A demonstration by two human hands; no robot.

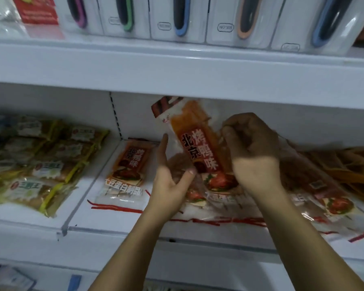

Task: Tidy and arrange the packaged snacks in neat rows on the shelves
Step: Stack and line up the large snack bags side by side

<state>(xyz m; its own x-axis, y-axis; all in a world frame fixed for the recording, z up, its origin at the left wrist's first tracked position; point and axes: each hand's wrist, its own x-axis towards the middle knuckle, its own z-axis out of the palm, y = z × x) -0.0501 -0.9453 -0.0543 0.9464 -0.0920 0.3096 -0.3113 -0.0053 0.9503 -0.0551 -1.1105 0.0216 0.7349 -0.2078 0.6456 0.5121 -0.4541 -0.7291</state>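
Observation:
An orange snack packet [194, 141] with red Chinese lettering stands nearly upright, tilted left, above the middle shelf [122, 232]. My left hand [172, 179] holds its lower part, thumb across the front and fingers behind. My right hand [252, 148] has its fingers curled at the packet's right edge, pinching it. One matching packet [127, 171] lies flat to the left. More of the same packets [315, 192] lie in a loose, overlapping heap under and right of my hands.
Left of a thin clear divider [88, 190], several yellow-edged snack packs [36, 164] lie stacked. The upper shelf [177, 66] overhangs close above the raised packet and carries white blister packs [177, 17] with coloured handles. A perforated upright strip [115, 114] runs down the back wall.

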